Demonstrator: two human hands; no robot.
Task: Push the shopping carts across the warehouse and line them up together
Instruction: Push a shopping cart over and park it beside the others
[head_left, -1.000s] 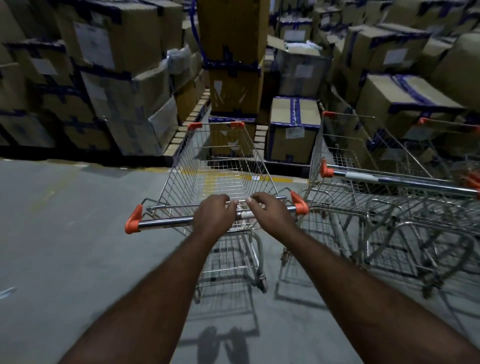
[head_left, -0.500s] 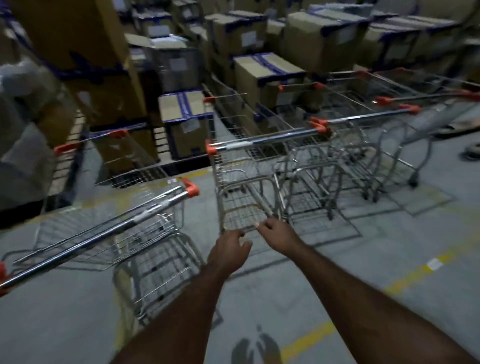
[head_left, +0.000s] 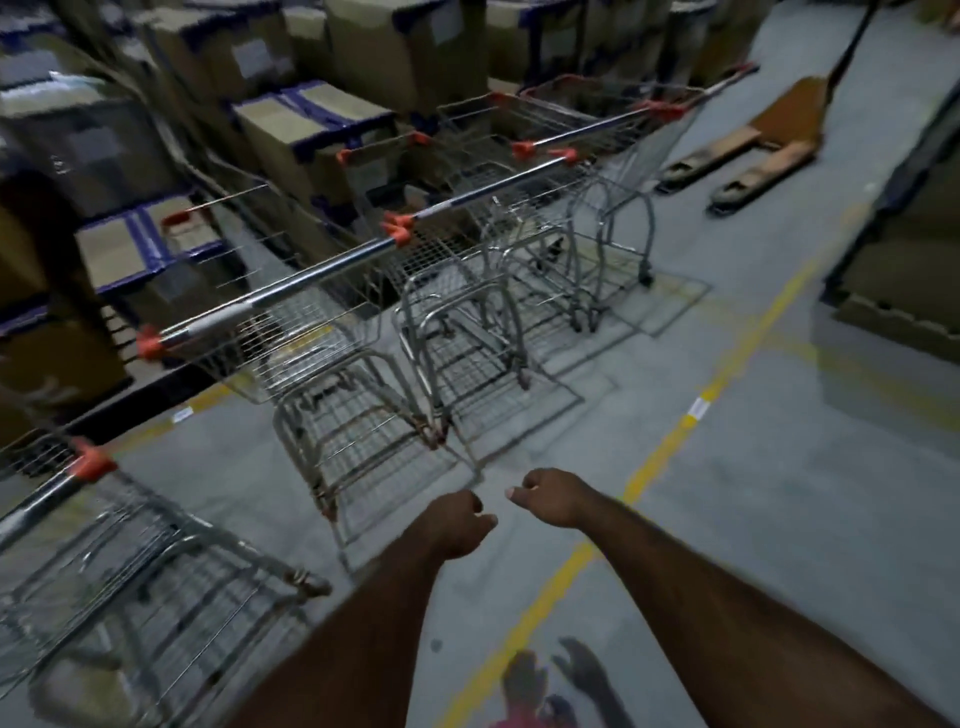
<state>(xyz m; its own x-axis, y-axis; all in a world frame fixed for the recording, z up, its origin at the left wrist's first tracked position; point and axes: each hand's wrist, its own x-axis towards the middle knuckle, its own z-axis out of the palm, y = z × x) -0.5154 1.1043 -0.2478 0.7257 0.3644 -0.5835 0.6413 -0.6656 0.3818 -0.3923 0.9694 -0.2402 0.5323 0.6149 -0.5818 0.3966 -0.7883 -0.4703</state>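
A wire shopping cart (head_left: 119, 540) with orange handle caps stands at the lower left, partly cut off by the frame edge. Beside it, a row of three similar carts (head_left: 415, 291) is lined up side by side against the boxes, handles toward me. My left hand (head_left: 454, 522) and my right hand (head_left: 550, 496) hover close together in front of me over the floor, both loosely closed and holding nothing. Neither hand touches a cart.
Stacks of taped cardboard boxes (head_left: 311, 124) fill the back and left. A pallet jack (head_left: 769, 140) lies on the floor at the upper right. A yellow floor line (head_left: 670, 441) runs diagonally past my hands. A dark pallet load (head_left: 904, 270) stands at the right edge.
My hands let go of the cart's handle and pulled back. The view swung right, so that cart now sits at the lower left and the row of carts is central.
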